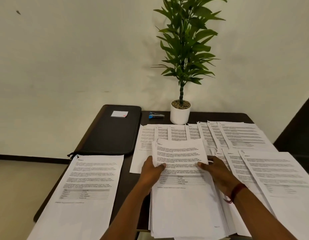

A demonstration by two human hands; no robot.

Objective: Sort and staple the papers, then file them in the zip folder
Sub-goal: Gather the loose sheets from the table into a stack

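Dark table (127, 181) holding a thick stack of printed papers (185, 208). Overlapping sheets (264, 170) fan out to the right of the stack and beyond it. A separate set (84, 191) lies to its left. A black zip folder (112, 134) lies flat, beyond it and to the left. The left hand (153, 172) and right hand (217, 170) pinch opposite edges of the stack's top sheets, thumbs on top. A blue stapler (156, 115) sits beyond the stack.

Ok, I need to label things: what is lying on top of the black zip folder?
A small white card with a pink mark lies on the zip folder, near its far edge. Nothing else shows on it. Its inside is hidden by the cover.
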